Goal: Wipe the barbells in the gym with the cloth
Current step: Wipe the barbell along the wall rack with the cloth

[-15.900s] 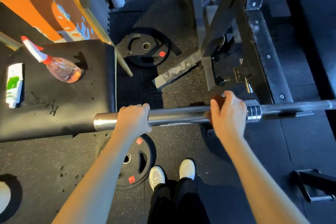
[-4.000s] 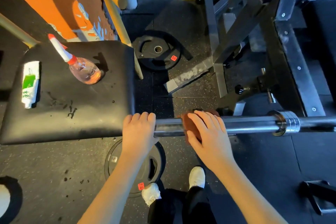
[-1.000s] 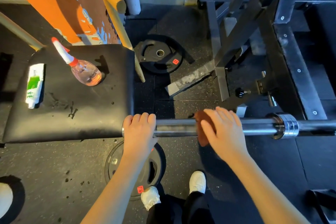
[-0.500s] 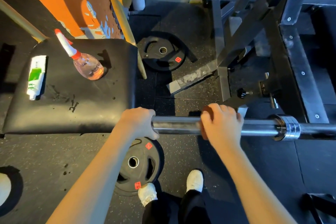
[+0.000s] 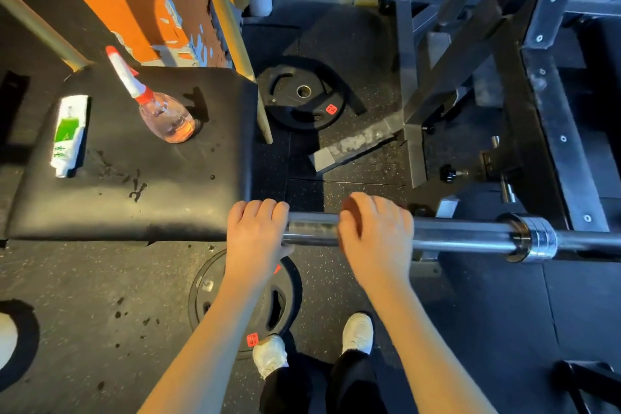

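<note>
Right hand (image 5: 376, 239): slid left along the barbell (image 5: 463, 235) in the half second before, narrowing the gap to the other hand; it was curled over the bar and clamped on a brown cloth (image 5: 346, 208), of which only a sliver showed at the hand's left edge.
Shoes (image 5: 358, 333): white, planted on the speckled rubber floor under dark trouser legs.
Near plate (image 5: 290, 292): black weight disc, flat on the floor under the left forearm, a red sticker beside the left shoe.
Left hand (image 5: 257, 232): gripped the bar's end, fingers wrapped over the top, just beside the bench corner.
Bar: chrome, level from left to right, a short bare stretch between the hands and a collar (image 5: 534, 239) towards the right.
Bench (image 5: 151, 205): black padded seat, scuffed.
Spray bottle (image 5: 168, 118): stood on the bench, pink liquid inside, white and red nozzle.
Packet (image 5: 69, 134): white and green, lay near the bench's left edge.
Far plate (image 5: 289, 111): second black disc, flat beyond the bench.
Rack (image 5: 551, 131): dark steel frame, bolted, at right.
</note>
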Demonstrator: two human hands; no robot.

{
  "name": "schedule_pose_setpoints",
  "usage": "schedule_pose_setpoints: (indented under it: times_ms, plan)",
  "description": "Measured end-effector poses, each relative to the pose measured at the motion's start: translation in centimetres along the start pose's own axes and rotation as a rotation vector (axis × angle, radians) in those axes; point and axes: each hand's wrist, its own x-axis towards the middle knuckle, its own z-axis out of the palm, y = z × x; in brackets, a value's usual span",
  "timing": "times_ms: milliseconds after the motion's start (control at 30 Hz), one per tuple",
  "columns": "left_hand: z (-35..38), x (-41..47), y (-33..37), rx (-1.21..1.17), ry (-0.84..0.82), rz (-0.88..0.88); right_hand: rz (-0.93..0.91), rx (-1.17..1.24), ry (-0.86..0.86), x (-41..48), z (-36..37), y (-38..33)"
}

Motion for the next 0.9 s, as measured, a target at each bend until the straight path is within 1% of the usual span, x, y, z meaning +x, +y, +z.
schedule_pose_setpoints:
  times_ms: [67,100,167,200,233,300,333,367,400,467,500,567,600,633,700,733,767,800,833,900]
  plan:
    - [-0.9,0.4,0.1,-0.004,-0.047,0.01,-0.172,0.018,-0.059,-1.6,0.0,0.3]
    - [-1.6,0.8,-0.1,-0.002,-0.112,0.024,-0.233,0.023,-0.082,-2.2,-0.6,1.3]
    - [-2.9,2.2,-0.9,-0.083,-0.361,0.028,-0.264,0.0,-0.081,-2.5,-2.3,3.8]
    - [-3.3,3.1,-1.3,-0.144,-0.494,0.01,-0.23,-0.014,-0.078,-2.2,-3.2,4.8]
    - [-3.6,4.0,-1.5,-0.179,-0.603,-0.005,-0.152,-0.018,-0.088,-1.5,-3.9,5.3]
    - [-3.3,5.1,-1.4,-0.161,-0.72,0.001,0.094,-0.047,-0.121,0.5,-3.7,5.0]
    - [-3.2,5.3,-1.2,-0.136,-0.742,-0.001,0.172,-0.098,-0.119,1.1,-3.0,4.0]
    - [-3.0,5.3,-1.1,-0.114,-0.744,-0.01,0.181,-0.134,-0.109,1.4,-2.3,2.7]
    - [-2.8,5.1,-1.0,-0.096,-0.722,-0.018,0.126,-0.124,-0.096,1.1,-1.5,1.3]
    - [-2.8,4.4,-0.8,-0.037,-0.632,-0.013,-0.085,-0.072,-0.084,-0.8,-0.2,0.3]
    - [-2.7,3.9,-0.8,-0.011,-0.572,-0.008,-0.181,-0.048,-0.1,-1.9,-0.2,0.6]
    - [-2.4,3.0,-0.5,0.024,-0.439,-0.005,-0.262,-0.02,-0.137,-2.2,-1.4,2.8]
    - [-2.2,2.5,-0.2,0.037,-0.379,-0.002,-0.251,-0.021,-0.142,-1.9,-2.2,3.9]
    - [-2.0,2.1,-0.1,0.044,-0.317,0.002,-0.188,-0.02,-0.161,-1.2,-2.9,4.9]
    - [-1.4,1.5,-0.2,0.056,-0.217,0.015,0.049,-0.028,-0.203,1.0,-3.5,5.6]
    - [-1.1,1.3,-0.4,0.04,-0.18,0.0,0.141,-0.073,-0.194,2.0,-3.0,5.3]
    - [-0.7,1.0,-0.4,0.032,-0.142,-0.01,0.18,-0.12,-0.173,2.6,-2.4,4.3]
    - [-0.5,0.8,-0.3,0.033,-0.126,-0.025,0.153,-0.13,-0.157,2.5,-1.8,2.9]
    - [-0.2,0.4,-0.2,0.041,-0.113,-0.034,0.078,-0.098,-0.153,1.9,-1.3,1.6]
    - [-0.4,0.2,0.2,0.042,-0.101,-0.037,-0.127,-0.024,-0.162,-0.4,-1.2,0.6]
